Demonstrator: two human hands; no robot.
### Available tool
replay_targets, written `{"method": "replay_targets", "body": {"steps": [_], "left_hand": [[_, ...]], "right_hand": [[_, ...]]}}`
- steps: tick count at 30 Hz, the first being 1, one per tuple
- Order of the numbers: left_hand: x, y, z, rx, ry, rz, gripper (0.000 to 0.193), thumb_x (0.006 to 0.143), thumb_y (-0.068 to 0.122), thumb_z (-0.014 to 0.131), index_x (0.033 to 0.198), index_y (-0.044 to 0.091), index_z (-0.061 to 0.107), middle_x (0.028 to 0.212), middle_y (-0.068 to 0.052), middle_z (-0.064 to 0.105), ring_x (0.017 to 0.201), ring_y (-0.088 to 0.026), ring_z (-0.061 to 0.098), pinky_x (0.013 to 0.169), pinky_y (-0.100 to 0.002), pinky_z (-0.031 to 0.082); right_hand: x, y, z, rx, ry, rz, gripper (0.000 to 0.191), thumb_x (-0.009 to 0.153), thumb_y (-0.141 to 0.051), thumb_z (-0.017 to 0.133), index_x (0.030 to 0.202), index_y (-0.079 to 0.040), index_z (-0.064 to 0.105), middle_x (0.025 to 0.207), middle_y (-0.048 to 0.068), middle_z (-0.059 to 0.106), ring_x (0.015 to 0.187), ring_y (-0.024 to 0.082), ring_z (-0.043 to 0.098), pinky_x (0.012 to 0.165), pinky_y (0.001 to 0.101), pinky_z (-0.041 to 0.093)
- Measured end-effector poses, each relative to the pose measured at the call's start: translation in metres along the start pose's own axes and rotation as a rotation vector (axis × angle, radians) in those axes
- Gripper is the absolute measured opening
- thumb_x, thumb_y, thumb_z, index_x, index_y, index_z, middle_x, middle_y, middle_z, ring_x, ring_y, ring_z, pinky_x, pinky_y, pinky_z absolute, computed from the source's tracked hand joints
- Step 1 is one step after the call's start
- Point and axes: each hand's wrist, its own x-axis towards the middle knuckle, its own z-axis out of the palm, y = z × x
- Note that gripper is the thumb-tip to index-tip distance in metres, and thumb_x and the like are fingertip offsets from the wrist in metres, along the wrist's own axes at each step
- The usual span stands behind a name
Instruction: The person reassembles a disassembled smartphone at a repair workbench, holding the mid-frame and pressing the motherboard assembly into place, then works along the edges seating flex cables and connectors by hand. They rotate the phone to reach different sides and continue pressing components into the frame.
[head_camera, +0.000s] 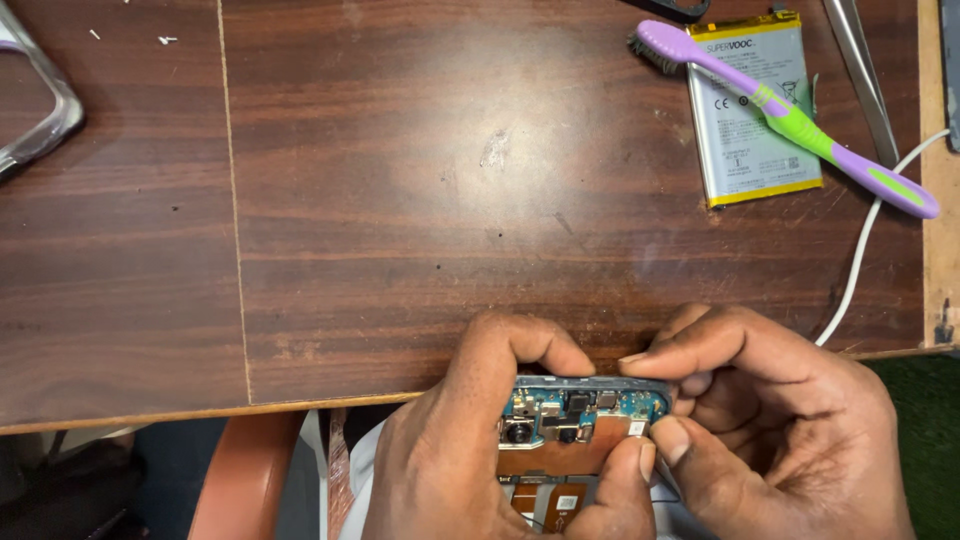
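While both hands work at the near edge of the wooden table, the opened phone sits between them, held over the table's front edge and close to the person's body.

Head view:

- Left hand: closed around the left side of the opened phone. The index finger curls over the phone's top edge, and the thumb lies across the exposed interior, its tip just beside the right thumb. The grip is firm, with the fingers wrapped.
- Right hand: closed in a pinch at the phone's upper right corner. The index finger bends over the top edge, and the thumb presses against the right end of the circuit board. Whether a small part is held between the fingertips cannot be told.
- Opened phone: back cover off, blue circuit board and camera modules showing near the top, a copper-coloured area below them. The lower part is hidden by the left hand and the frame edge.

Beyond the right hand, well apart from it, a flat battery with yellow edges lies on the table. A purple and green toothbrush rests diagonally across the battery. A white cable runs from the right hand's far side toward the table's right edge. Far beyond the left hand, a clear phone case lies at the table's corner.
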Motion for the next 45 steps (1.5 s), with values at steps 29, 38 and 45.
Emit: {"method": "replay_targets", "body": {"steps": [29, 38, 45], "left_hand": [[-0.001, -0.001, -0.015, -0.207, -0.052, -0.253, 0.038, 0.08, 0.018, 0.075, 0.11, 0.006, 0.055, 0.086, -0.005, 0.079, 0.078, -0.008, 0.084, 0.068, -0.026, 0.069], [-0.004, -0.003, -0.015, -0.198, 0.018, -0.178, 0.033, 0.083, 0.016, 0.076, 0.109, 0.007, 0.058, 0.089, -0.005, 0.081, 0.085, -0.01, 0.085, 0.079, -0.031, 0.066], [-0.004, -0.004, -0.011, -0.192, 0.023, -0.258, 0.037, 0.081, 0.02, 0.078, 0.11, 0.008, 0.058, 0.086, -0.003, 0.08, 0.081, -0.009, 0.084, 0.075, -0.031, 0.068]], "right_hand": [[-0.004, 0.001, 0.006, 0.152, 0.057, 0.087, 0.051, 0.082, -0.002, 0.075, 0.131, 0.01, 0.065, 0.106, 0.02, 0.073, 0.1, 0.024, 0.075, 0.091, 0.0381, 0.064], [-0.021, 0.009, -0.001, -0.614, -0.021, -0.294, 0.024, 0.082, -0.016, 0.083, 0.104, -0.018, 0.071, 0.098, 0.001, 0.074, 0.099, 0.015, 0.072, 0.087, 0.0312, 0.061], [-0.032, 0.011, 0.013, -0.603, 0.048, -0.221, 0.019, 0.084, -0.019, 0.083, 0.1, -0.019, 0.073, 0.095, -0.002, 0.071, 0.096, 0.014, 0.073, 0.086, 0.0309, 0.06]]}}
